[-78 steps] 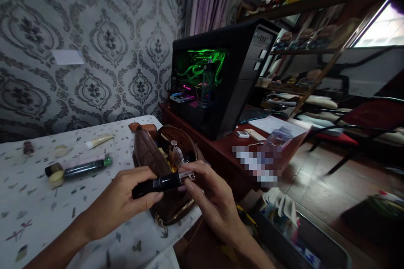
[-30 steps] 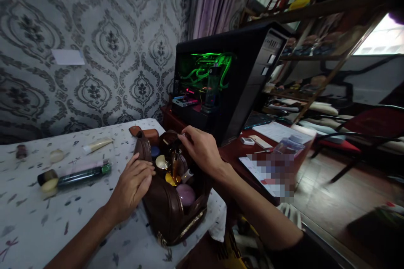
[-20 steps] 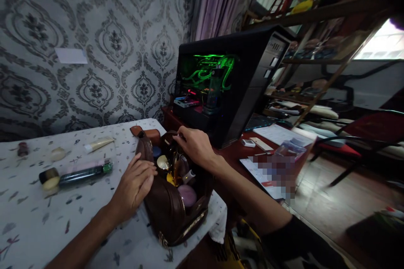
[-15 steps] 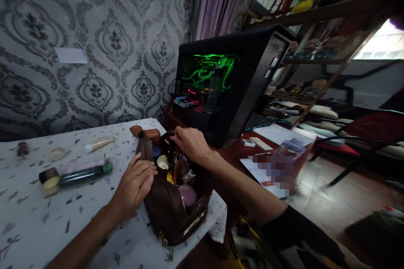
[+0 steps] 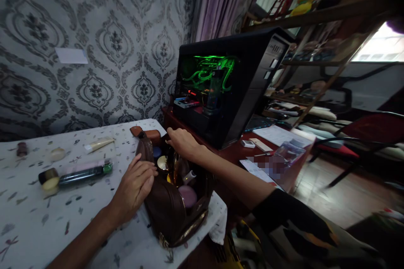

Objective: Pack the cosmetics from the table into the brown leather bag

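A dark brown cosmetic bag point(image 5: 166, 201) stands unzipped at the table's corner. My left hand point(image 5: 135, 180) lies against its left rim, fingers stretched out over the edge. Bent over the far end of the opening is my right hand point(image 5: 183, 143), its fingers curled down and their tips hidden; what they hold, if anything, I cannot make out. Inside the bag are a round gold-coloured lid point(image 5: 163, 163), a pink round item point(image 5: 187, 196), a small white-capped item point(image 5: 189, 177) and something yellow. An orange-brown leather case point(image 5: 151, 135) lies just behind the bag.
On the patterned white tablecloth point(image 5: 94, 214) lie a dark green bottle point(image 5: 83, 176), a cream tube point(image 5: 99, 145), a round pale item point(image 5: 57, 154) and a black-and-cream jar point(image 5: 49, 180). A black computer case point(image 5: 233, 88) rises behind the bag. Papers point(image 5: 280, 134) lie right.
My right hand has shifted slightly left and toward the far end of the bag, its fingers pointing further down. My left hand and the bag stay in place.
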Demonstrator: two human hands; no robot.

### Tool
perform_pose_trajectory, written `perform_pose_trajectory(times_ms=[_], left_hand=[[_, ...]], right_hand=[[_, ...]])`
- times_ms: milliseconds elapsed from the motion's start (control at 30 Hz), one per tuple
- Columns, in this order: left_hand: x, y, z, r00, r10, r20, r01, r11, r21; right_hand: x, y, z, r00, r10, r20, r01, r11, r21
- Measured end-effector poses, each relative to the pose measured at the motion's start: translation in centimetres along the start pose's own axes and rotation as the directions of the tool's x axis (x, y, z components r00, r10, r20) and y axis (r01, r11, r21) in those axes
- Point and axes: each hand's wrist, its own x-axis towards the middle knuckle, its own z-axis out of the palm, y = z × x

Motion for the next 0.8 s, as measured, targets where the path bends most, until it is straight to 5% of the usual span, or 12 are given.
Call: perform_pose_trajectory(times_ms=[633,800], left_hand=[[-0.2,0.0,0.1,1.0,-0.005,0.018,0.004,1.0,0.03],[-0.2,-0.1,0.3,1.0,0.009,-0.006,-0.009,1.0,0.027]], right_hand=[[0.5,0.5,-1.3,0.999,-0.019,0.032,0.018,1.0,0.01],[-0.1,2.1,-2.5,0.986,0.12,-0.112,-0.106,0.987,0.121]])
